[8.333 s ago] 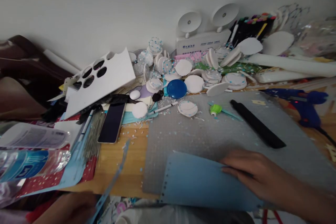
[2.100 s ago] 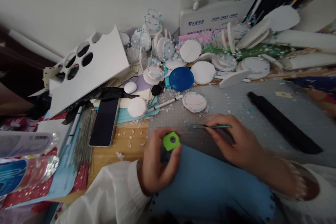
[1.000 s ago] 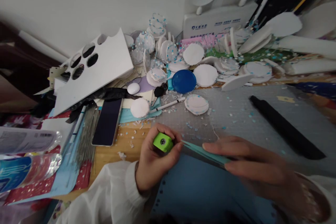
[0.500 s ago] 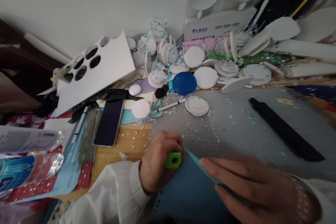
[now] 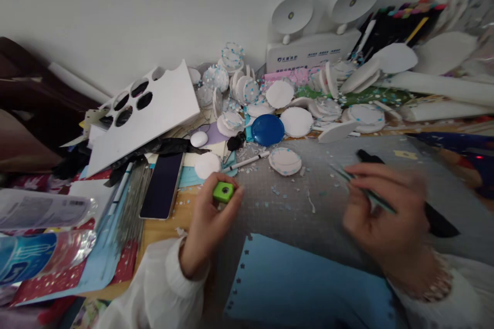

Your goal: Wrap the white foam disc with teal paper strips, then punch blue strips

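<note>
My left hand (image 5: 212,216) is closed around a small green craft punch (image 5: 223,192), held above the front left of the grey cutting mat. A blue sheet of paper (image 5: 309,280) lies flat below and between my hands, with several small flower-shaped holes along its left edge. My right hand (image 5: 386,211) is raised over the mat to the right, its fingers pinching a slim, pointed teal strip (image 5: 380,201). Motion blurs this hand, and what kind of thing the strip is cannot be made out.
A grey cutting mat (image 5: 266,205) carries paper scraps and a black sheath-like object (image 5: 440,221). White foam discs (image 5: 296,122) and a blue lid (image 5: 267,130) crowd the back. At left are a phone (image 5: 162,185), wires (image 5: 133,211) and a plastic bottle (image 5: 42,254).
My left hand with the punch has moved up and left, off the blue paper. My right hand has lifted away to the upper right. The paper now lies flat, its punched edge showing.
</note>
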Motion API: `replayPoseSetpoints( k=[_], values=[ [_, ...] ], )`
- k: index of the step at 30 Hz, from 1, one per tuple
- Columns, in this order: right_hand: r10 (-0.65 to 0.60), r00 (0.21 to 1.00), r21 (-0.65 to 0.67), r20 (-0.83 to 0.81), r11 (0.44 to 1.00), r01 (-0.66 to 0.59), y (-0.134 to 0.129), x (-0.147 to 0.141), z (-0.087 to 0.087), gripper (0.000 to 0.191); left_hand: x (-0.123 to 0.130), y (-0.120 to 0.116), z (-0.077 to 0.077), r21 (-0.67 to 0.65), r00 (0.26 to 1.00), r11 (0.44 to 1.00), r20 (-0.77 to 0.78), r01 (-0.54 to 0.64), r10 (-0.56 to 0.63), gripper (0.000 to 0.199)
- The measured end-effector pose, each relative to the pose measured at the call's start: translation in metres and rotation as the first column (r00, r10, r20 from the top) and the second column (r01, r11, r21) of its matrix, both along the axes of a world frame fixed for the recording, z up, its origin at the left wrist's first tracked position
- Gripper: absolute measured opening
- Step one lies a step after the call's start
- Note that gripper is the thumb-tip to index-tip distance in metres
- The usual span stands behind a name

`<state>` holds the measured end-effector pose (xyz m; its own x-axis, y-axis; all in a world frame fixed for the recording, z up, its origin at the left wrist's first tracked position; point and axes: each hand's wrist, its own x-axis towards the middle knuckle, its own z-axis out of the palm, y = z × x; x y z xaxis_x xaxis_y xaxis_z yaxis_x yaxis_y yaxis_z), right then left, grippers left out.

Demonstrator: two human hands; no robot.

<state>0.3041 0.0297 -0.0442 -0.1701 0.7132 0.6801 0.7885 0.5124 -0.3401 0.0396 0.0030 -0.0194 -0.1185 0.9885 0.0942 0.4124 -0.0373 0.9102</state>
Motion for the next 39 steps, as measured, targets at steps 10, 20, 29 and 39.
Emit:
replayPoseSetpoints(
  k=[10, 20, 29, 39],
  values=[
    [-0.028, 0.952, -0.116, 0.306, 0.991, 0.067, 0.026, 0.005, -0.009, 0.025, -0.002, -0.032, 0.019, -0.398, 0.885, 0.801, 0.33, 0.447, -0.33, 0.019],
    [0.125, 0.956, -0.091, 0.265, 0.99, -0.105, 0.03, 0.01, 0.006, 0.024, 0.011, -0.038, 0.024, -0.369, 0.909, 0.831, 0.211, 0.415, -0.36, 0.017],
    [0.6, 0.788, -0.471, -0.135, 0.661, -0.584, -0.041, -0.05, 0.051, 0.025, 0.034, -0.042, 0.01, -0.284, 0.918, 0.876, 0.044, 0.391, -0.395, 0.026],
    [0.55, 0.765, -0.521, -0.334, 0.569, -0.636, -0.028, -0.045, 0.03, 0.042, 0.039, -0.039, 0.006, -0.3, 0.926, 0.88, 0.033, 0.368, -0.376, 0.057]
  ],
)
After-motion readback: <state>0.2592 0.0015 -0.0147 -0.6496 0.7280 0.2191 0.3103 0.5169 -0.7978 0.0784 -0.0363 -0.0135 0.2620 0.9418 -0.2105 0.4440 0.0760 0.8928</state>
